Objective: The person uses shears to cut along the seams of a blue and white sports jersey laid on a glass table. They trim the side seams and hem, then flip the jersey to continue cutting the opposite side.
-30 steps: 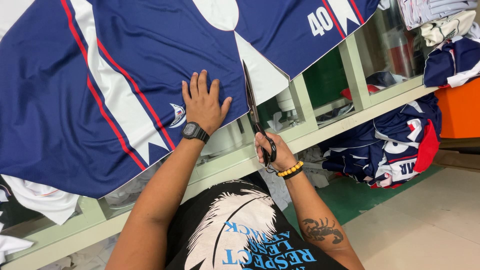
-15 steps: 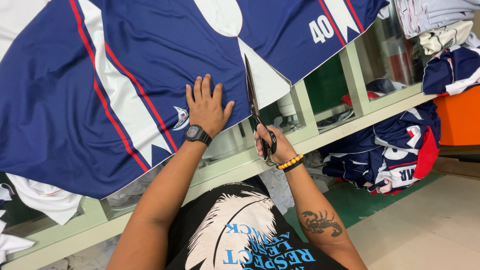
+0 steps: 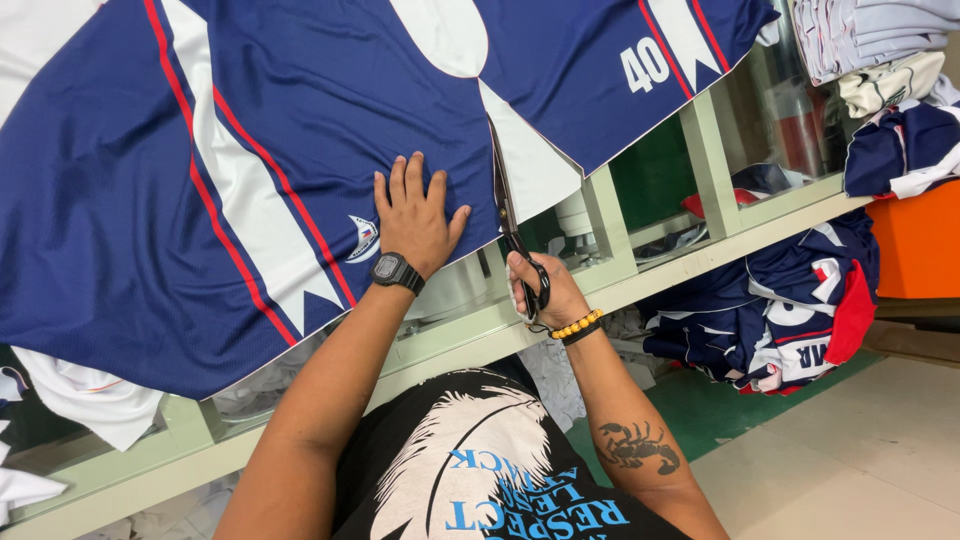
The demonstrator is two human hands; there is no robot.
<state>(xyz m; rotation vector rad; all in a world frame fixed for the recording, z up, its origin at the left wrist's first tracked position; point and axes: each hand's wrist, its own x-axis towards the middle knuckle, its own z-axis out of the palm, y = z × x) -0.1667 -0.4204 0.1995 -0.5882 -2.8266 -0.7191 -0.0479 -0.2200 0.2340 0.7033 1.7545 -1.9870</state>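
L hand (image 3: pixel 415 215) flat on blue fabric (image 3: pixel 300 120); R hand (image 3: pixel 545 290) grips scissors (image 3: pixel 510 215).

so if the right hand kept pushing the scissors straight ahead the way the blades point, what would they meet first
The right hand aims the scissors up the picture along the seam between blue and white. They would most likely keep meeting the printed fabric, first its white strip, then the white curved patch further up.

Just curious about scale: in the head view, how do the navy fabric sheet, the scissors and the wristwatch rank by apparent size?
1. Navy fabric sheet, by far the largest.
2. Scissors.
3. Wristwatch, the smallest.
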